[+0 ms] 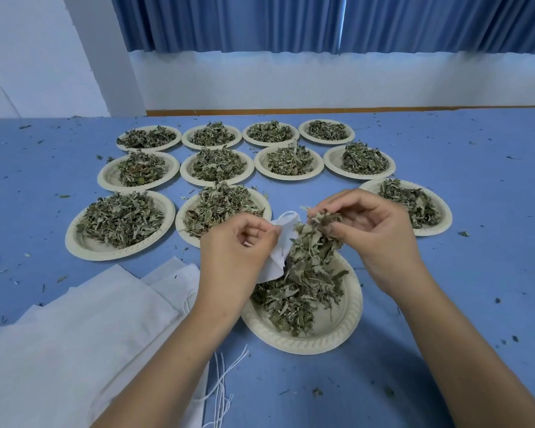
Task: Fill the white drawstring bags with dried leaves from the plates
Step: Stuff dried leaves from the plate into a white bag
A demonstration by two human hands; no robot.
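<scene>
A single wide-angle view is taken from head height, directed forward and down across the blue table (445, 273), with the nearest plate (303, 345) seen close below and the curtains (229, 23) far behind.

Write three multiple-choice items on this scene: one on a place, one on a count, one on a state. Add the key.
1. Where on the table does the pile of spare white bags lie?
A. near left
B. far right
C. far middle

2. How many plates carry dried leaves?
A. eight
B. twelve
C. fifteen

3. What is the right hand doing?
A. lying flat on the table
B. pulling a drawstring
C. holding a bunch of leaves

Key:
1 A: the pile sits at the table's near left edge.
2 B: rows of four, four and three, plus the nearest plate.
3 C: its fingers curl round the leaves, beside the bag that the left hand pinches.
</scene>
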